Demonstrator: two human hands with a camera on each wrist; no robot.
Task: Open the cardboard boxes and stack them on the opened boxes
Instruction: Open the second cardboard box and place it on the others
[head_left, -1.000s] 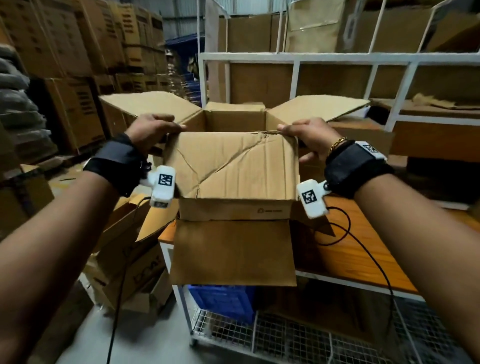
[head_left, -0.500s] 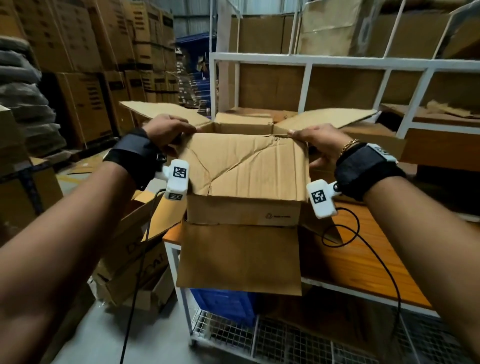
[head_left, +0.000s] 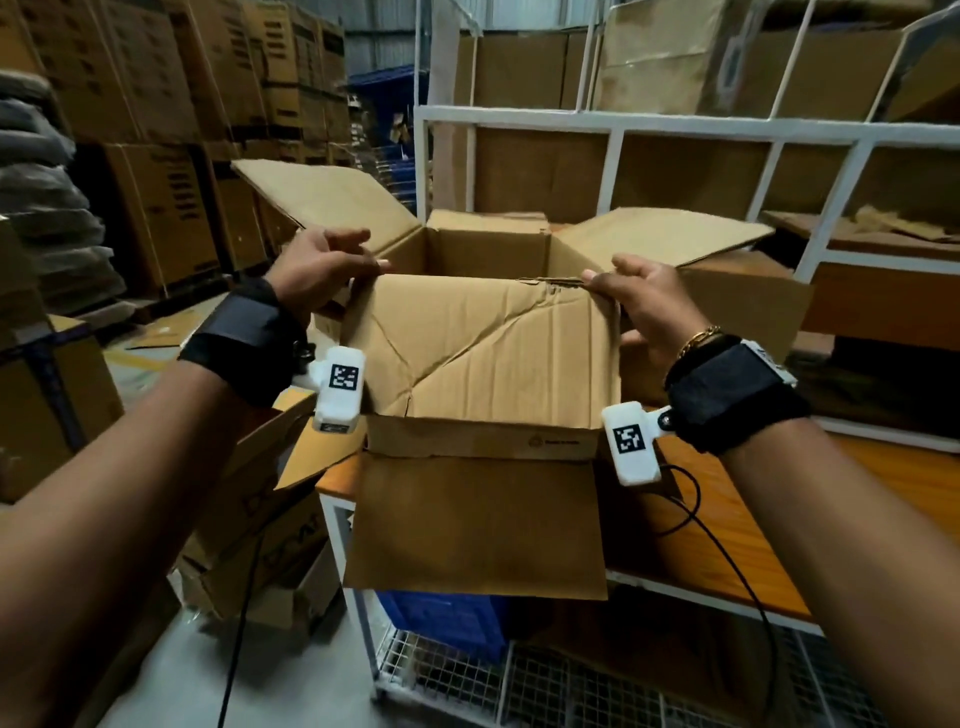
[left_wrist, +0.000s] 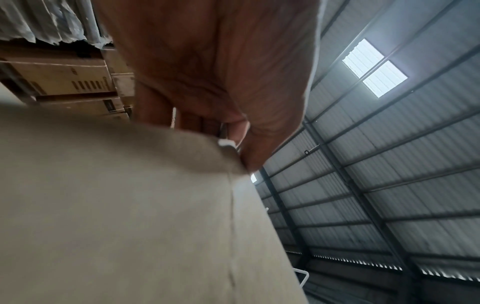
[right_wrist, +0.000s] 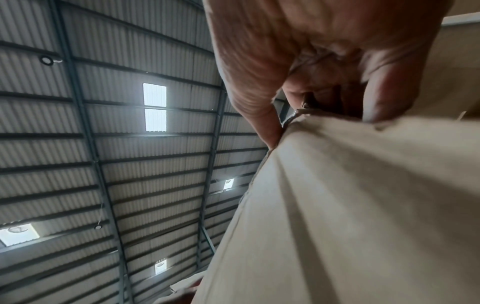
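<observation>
1. Stacked cartons (head_left: 171, 156) fill the warehouse background on the left, and a white shelf frame (head_left: 613, 119) holding more cardboard stands behind the work area.
2. On the near left corner of an orange table (head_left: 727, 525) sits the box (head_left: 488, 441), its top open.
3. Its left flap (head_left: 322, 200) and right flap (head_left: 660, 234) spread up and outward; the far flap (head_left: 488, 221) stands at the back.
4. The near flap (head_left: 483, 343), creased and wrinkled, is raised and tilts toward the camera; a lower flap (head_left: 478, 525) hangs down over the table edge.
5. The left hand (head_left: 317, 275) pinches the near flap's upper left corner; the left wrist view shows the thumb (left_wrist: 262, 144) pressed on the cardboard edge with the fingers behind it.
6. The right hand (head_left: 649, 301) pinches the upper right corner in the same way, thumb (right_wrist: 252, 111) on one face and fingers (right_wrist: 384, 96) curled over the edge.
7. More opened boxes (head_left: 249, 530) lie piled on the floor left of the table.
8. A blue crate (head_left: 447, 618) sits on the wire rack under the table.
9. Both wrists wear black bands with white tagged cameras and trailing cables.
</observation>
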